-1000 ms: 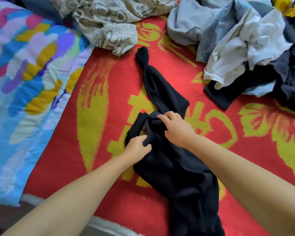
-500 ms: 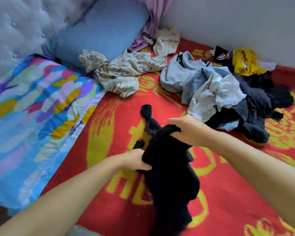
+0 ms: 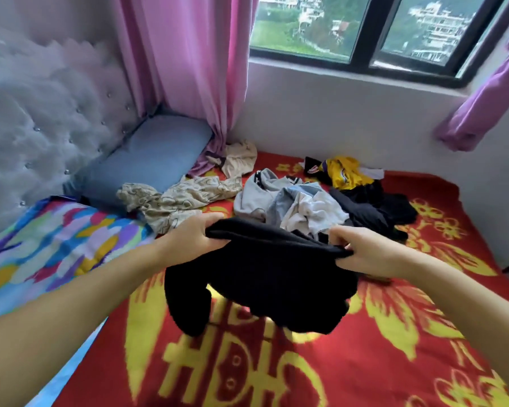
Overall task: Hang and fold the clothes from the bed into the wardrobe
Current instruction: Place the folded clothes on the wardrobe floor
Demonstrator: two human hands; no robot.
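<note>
Both arms out over the bed, w/ a black garment held up between them at centre. Left hand has a closed grip on the garment's top edge at approx 9 o'clock of it, fingers curled over the fabric, thumb under. Right hand pinches the other end of that edge at approx 3 o'clock, fingers bunched tight on the cloth. The top edge runs nearly straight between the 2 hands; the rest hangs down in folds, one long part drooping at 7 o'clock toward the red and yellow blanket, can't tell if it touches. Beyond the hands, at 12 to 1 o'clock, a heap of clothes lies on the blanket: grey and white pieces in front, dark clothes to the right of them, a yellow garment behind near the wall. A beige patterned garment is sprawled at 11 o'clock, partly over the blue pillow, and a small cream piece sits by the foot of the pink curtain. At 9 o'clock a multicoloured quilt covers the left side of the bed, tufted headboard behind it. Window at 1 o'clock, w/ buildings and greenery outside.
</note>
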